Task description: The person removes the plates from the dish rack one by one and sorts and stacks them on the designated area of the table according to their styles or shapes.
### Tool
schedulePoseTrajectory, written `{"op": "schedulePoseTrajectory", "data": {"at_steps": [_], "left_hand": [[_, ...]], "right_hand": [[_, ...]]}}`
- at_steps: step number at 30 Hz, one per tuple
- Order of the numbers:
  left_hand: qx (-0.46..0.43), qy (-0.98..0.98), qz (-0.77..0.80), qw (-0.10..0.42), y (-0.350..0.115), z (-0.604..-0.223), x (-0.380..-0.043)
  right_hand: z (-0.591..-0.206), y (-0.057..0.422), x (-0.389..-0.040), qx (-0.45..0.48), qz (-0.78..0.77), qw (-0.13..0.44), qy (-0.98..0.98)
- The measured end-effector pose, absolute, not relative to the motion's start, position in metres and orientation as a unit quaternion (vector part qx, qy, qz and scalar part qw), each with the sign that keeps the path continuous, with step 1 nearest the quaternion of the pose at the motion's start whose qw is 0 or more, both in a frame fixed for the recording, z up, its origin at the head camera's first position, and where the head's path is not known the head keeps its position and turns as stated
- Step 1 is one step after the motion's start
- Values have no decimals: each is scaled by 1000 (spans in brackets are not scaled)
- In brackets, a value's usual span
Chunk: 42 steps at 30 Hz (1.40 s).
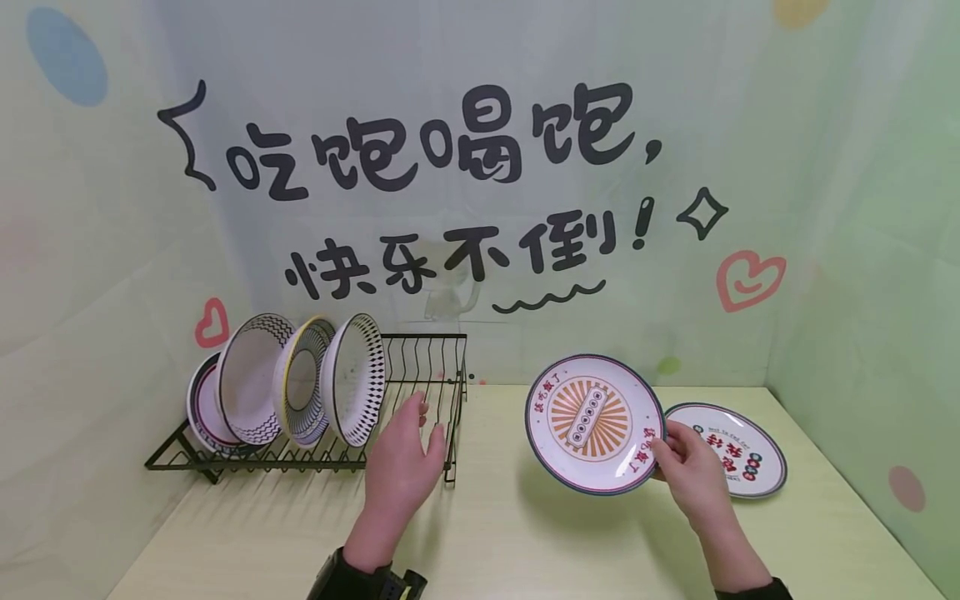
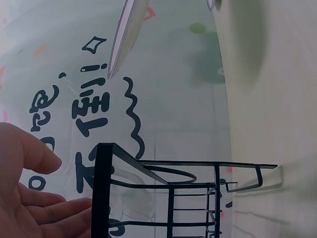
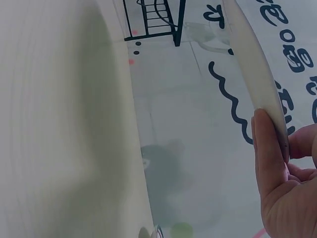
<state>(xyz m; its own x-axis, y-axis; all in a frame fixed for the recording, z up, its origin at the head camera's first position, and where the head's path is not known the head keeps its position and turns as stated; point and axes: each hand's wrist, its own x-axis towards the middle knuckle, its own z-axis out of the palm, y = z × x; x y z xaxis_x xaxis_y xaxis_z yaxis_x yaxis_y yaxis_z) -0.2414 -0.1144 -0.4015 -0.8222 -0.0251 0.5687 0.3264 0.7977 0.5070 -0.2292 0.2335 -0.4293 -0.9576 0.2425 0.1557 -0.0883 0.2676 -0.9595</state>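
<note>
In the left and middle part of the black dish rack (image 1: 423, 337), a dark-rimmed dish (image 1: 206, 408), a zigzag-patterned bowl (image 1: 251, 379), a yellow-rimmed bowl (image 1: 303, 383) and a dash-patterned bowl (image 1: 348, 379) stand on edge, side by side. The left hand (image 1: 402, 467) is near the rack's right part, thumb and fingers spread apart around nothing; whether its fingertips touch the wire cannot be told. Right of the rack and well apart from it, the round white plate (image 1: 588, 425) is raised above the tabletop (image 1: 525, 550), tilted, its printed face toward the head camera. It is between the hands, with the right hand (image 1: 697, 479) pinching its right rim. A second plate (image 1: 757, 454) sits farther right of the rack, partly hidden by the right hand.

Bare wires show at the rack's right end. From there, the tabletop runs rightward beneath the raised plate, leaving a gap between rack and plate. The tabletop's right edge, farthest from the rack, meets the side sheet (image 1: 862, 333).
</note>
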Motion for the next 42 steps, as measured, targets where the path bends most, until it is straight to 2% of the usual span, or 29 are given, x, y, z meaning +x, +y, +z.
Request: {"op": "schedulePoseTrajectory", "data": {"at_steps": [18, 33, 42], "left_hand": [[-79, -914, -280, 285, -127, -411, -243], [-74, -914, -269, 294, -140, -415, -242], [-68, -921, -264, 280, -143, -415, -243]], "right_hand": [[-441, 259, -229, -80, 566, 113, -813], [-448, 285, -227, -108, 528, 135, -831], [-449, 299, -227, -123, 519, 131, -836]]}}
